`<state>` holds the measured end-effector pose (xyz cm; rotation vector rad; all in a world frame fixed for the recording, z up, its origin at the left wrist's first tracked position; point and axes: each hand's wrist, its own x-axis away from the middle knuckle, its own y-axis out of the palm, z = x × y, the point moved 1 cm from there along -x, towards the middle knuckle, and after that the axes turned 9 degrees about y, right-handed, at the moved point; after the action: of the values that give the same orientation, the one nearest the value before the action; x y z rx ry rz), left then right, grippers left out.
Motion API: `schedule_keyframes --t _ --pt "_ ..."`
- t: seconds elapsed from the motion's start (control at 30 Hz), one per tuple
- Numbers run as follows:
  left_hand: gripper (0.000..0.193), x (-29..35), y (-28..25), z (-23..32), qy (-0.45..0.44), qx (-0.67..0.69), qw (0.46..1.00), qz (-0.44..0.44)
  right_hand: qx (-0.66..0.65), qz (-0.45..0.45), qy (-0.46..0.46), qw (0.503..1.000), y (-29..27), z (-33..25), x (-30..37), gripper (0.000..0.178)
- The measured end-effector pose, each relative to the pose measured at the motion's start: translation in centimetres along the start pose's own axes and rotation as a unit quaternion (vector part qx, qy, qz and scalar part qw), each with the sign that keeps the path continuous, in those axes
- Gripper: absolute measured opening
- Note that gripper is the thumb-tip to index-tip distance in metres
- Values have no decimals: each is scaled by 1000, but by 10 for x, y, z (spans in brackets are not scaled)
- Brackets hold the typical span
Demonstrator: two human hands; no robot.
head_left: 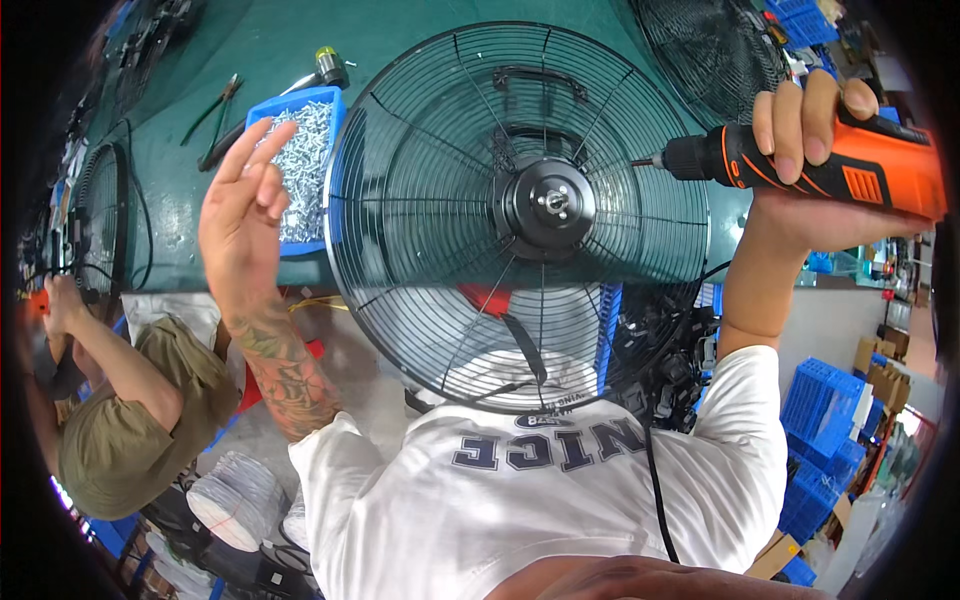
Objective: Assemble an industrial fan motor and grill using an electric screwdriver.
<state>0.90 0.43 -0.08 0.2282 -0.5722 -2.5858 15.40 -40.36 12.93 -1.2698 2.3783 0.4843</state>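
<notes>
A round black wire fan guard (460, 145) with a black motor housing (520, 215) at its centre rests partly on the green table, its near part overhanging the table edge toward me. My right hand (795, 212) grips an orange and black power screwdriver (862, 165), raised at the guard's right side. The tool's bit points left at the guard and stands apart from the motor. To the left, my left hand (243, 215) is lifted beside a blue tray (325, 98) filled with small silver screws (308, 150). Its index and middle fingers are stretched apart; I see nothing in it.
Pliers (217, 108) and a yellow-green-capped tool (330, 66) lie on the green table (420, 30) beyond the tray. Another fan guard (700, 45) is at the far right. A person in an olive shirt (135, 430) works at my left. Blue crates (822, 405) stand on the right.
</notes>
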Motion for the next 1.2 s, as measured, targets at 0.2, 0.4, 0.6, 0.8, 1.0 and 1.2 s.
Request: schedule_keyframes --t 0.2,0.4,0.6,0.8,1.0,1.2 --pt "44 46 78 5 -111 34 983 -143 -1 -47 -36 998 32 -15 7 92" --pt "40 70 119 -9 -231 -29 924 -304 -1 -97 -55 994 56 -19 4 85" --pt "29 82 136 -17 -253 -76 895 -359 -13 -113 -61 992 70 -11 7 79" --pt "30 103 130 -19 -260 -49 890 -372 -19 -172 -21 985 68 -23 11 71" --pt "28 113 138 -8 -178 -188 839 -479 -14 -105 -82 991 84 -32 20 46" --pt "20 122 136 -18 -50 -176 862 -472 -12 -44 -108 993 97 -40 29 46"
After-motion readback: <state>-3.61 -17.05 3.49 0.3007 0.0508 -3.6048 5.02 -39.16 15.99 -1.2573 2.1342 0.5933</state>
